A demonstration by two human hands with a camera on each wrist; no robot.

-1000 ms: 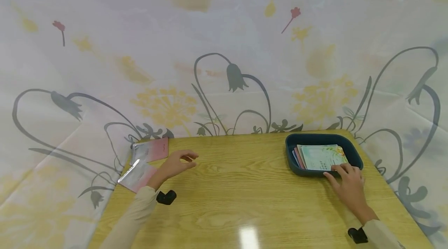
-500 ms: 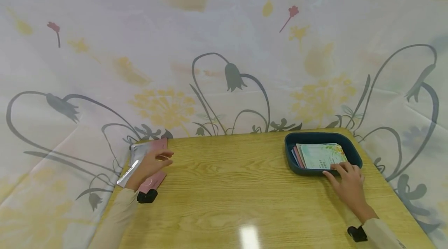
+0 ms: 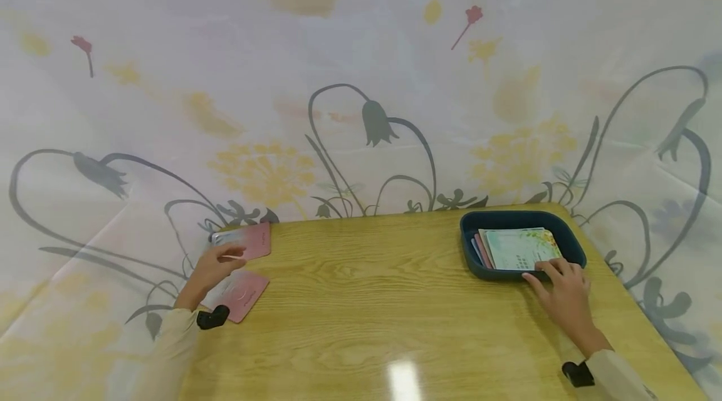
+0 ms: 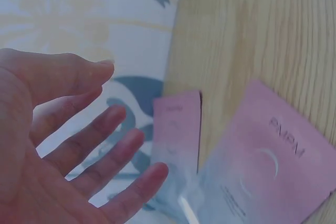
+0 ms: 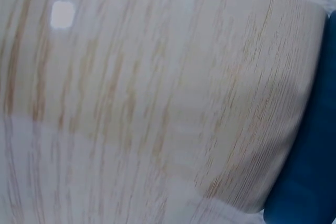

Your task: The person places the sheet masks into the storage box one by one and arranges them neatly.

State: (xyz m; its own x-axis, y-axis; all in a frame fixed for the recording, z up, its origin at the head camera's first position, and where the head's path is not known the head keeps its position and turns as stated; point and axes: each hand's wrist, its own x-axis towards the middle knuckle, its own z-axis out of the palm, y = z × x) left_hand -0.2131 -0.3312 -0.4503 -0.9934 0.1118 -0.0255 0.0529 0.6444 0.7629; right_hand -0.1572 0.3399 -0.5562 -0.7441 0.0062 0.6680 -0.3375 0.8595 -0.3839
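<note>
My left hand (image 3: pixel 210 270) hovers over two flat pink-and-silver sachets at the table's left side, fingers loosely bent and holding nothing. The near sachet (image 3: pixel 248 297) lies partly hidden under the hand; the far sachet (image 3: pixel 258 241) is just beyond the fingertips. In the left wrist view, the palm and spread fingers are bare beside the larger-looking sachet (image 4: pixel 283 156), lettered PMPM. At the right, my right hand (image 3: pixel 566 301) pinches the near rim of a dark blue tray (image 3: pixel 491 275), thumb outside and fingers over the edge. The right wrist view catches only the tray's wall (image 5: pixel 310 171).
Inside the tray lies a small stack of sachets, a pale green floral sachet (image 3: pixel 516 249) on top and a pink edge (image 3: pixel 482 250) showing beside it. The wood-grain table (image 3: pixel 361 301) meets a flower-printed cloth (image 3: pixel 361 44) at its back and sides.
My left hand has moved leftward from the table's left-middle to over the sachets, uncovering the pink end of the near one. The right hand stays at the tray's rim.
</note>
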